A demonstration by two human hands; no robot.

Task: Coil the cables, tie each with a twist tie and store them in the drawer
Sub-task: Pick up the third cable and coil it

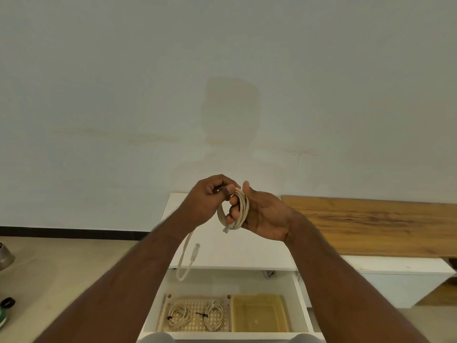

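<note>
Both my hands are raised in front of the wall, above a white cabinet. My right hand (267, 214) holds a coil of cream network cable (243, 206) wound round its fingers, with one clear plug (226, 229) sticking out below. My left hand (207, 196) pinches the same cable next to the coil at the top. The cable's loose end (188, 258) hangs down under my left wrist in a loop, ending in a second plug (197, 247). Below, the open drawer (300, 298) holds two coiled, tied cream cables (179, 315) (214, 315) lying on a perforated tray.
A yellow translucent bin (259, 313) sits in the drawer's right half. The white cabinet top (247, 253) lies behind the drawer. A wooden bench top (383, 226) stretches away to the right. On the floor at far left are a metal object (5, 254) and a green-and-black item (6, 310).
</note>
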